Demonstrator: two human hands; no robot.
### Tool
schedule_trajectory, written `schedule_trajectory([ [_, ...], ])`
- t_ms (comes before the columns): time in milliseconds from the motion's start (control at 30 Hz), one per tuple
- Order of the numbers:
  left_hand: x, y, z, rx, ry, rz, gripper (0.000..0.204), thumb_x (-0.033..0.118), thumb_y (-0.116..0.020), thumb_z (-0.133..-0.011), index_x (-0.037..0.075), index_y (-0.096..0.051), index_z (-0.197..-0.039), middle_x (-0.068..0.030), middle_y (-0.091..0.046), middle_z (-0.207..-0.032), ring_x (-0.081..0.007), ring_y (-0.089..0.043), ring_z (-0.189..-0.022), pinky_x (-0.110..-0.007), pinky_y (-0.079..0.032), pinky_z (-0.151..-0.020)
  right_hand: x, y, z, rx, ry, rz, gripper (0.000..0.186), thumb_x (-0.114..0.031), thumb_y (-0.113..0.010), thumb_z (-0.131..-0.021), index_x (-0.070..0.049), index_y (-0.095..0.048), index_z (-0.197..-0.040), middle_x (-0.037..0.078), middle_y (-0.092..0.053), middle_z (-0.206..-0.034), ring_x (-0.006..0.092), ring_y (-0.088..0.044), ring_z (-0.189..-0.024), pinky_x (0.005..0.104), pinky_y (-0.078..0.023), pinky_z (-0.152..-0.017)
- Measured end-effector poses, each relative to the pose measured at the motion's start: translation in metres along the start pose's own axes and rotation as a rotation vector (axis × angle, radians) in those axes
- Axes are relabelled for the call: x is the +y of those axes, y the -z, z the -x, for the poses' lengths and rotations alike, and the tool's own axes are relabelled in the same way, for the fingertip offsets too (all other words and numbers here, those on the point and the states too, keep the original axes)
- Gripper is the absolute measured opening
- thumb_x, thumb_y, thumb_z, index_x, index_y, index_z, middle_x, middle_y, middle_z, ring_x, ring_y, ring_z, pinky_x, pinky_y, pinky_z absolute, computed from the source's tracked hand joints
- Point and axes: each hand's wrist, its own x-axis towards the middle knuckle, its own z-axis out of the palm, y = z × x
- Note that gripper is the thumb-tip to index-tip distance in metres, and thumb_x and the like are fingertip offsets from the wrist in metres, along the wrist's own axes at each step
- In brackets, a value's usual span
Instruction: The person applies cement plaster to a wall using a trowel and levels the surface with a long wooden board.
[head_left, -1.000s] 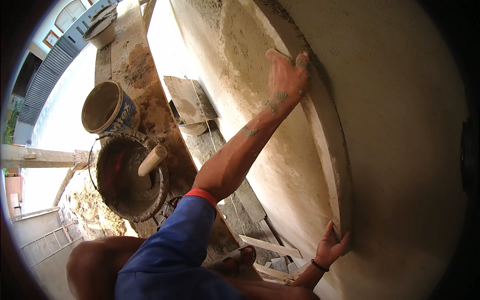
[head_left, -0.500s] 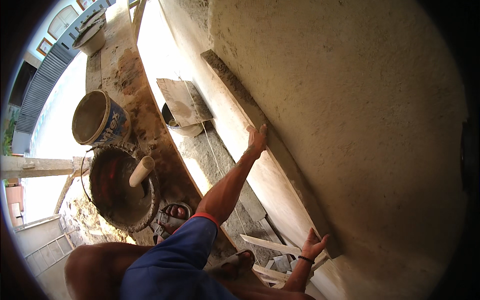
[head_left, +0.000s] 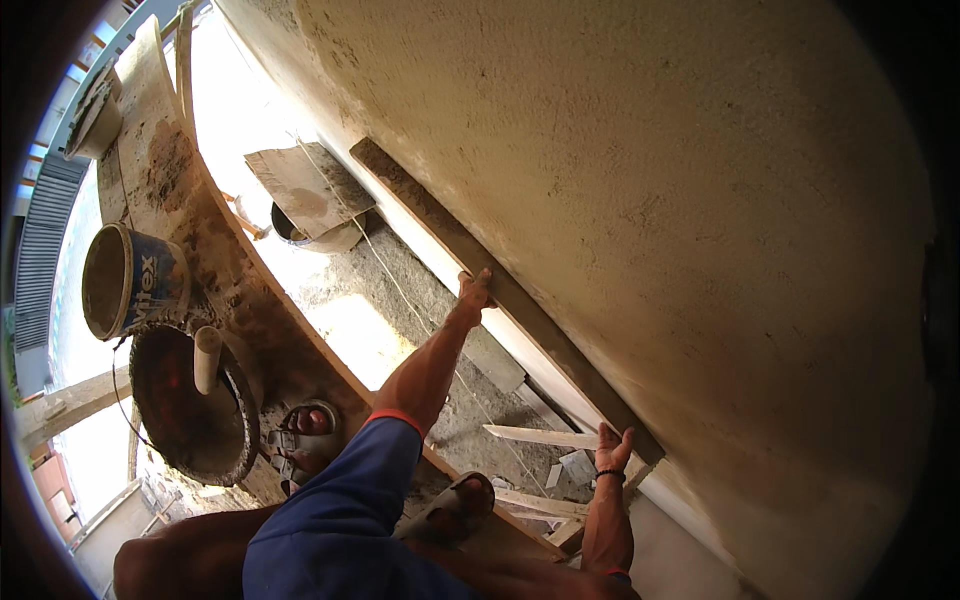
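steadily, i have a long board [head_left: 505, 290] between my two hands, set slantwise along the plastered wall [head_left: 640, 210], its far end up by the bright gap and its near end low on my right. my left hand [head_left: 475, 288] grasps its lower edge near the middle, the thumb and fingers wrapped at that edge. my right hand [head_left: 613, 448] sits against the same edge close to the near end, palm toward me and digits spread; how firmly it grips, i cannot tell.

to handle this well, i judge both hands should bear evenly, since much of the length reaches past my left hand and could tip or swing. a light, level pressure seems better than a hard push, so that no corner digs into the plaster. my feet matter too: they are on the plank [head_left: 175, 180], with the mortar bucket [head_left: 250, 450] just beside one sandal [head_left: 318, 415] and a wooden handle [head_left: 207, 360] standing up in it. so i'd best lean from the hips rather than step sideways, with my elbows clear of the blue-labelled bucket [head_left: 165, 275].
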Motion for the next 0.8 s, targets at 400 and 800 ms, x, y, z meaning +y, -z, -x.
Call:
schedule_trajectory([
  [400, 0.084, -0.010, 0.040, -0.041, -0.292, -0.064, 0.053, 0.044, -0.056, -0.090, 0.005, -0.027, -0.111, -0.0182, -0.051, -0.101, -0.0249, -0.057, -0.088, -0.034, -0.054, -0.061, 0.008, -0.062, 0.039, -0.048, 0.094, -0.047, 0.045, -0.036, -0.060, -0.088, -0.004, -0.053, -0.119, 0.014, -0.062, -0.111, 0.0279, -0.064, -0.093, 0.0406, -0.055, -0.083],
  [800, 0.283, -0.041, 0.114, -0.060, -0.492, -0.071, 0.067, 0.035, -0.044, -0.096, -0.009, -0.018, -0.139, -0.0264, -0.046, -0.120, -0.0313, -0.042, -0.120, -0.037, -0.047, -0.085, -0.006, -0.200, 0.113, -0.251, 0.170, -0.110, 0.043, -0.032, -0.060, -0.089, -0.006, -0.050, -0.122, 0.010, -0.059, -0.118, 0.0254, -0.059, -0.104, 0.0406, -0.052, -0.088],
])
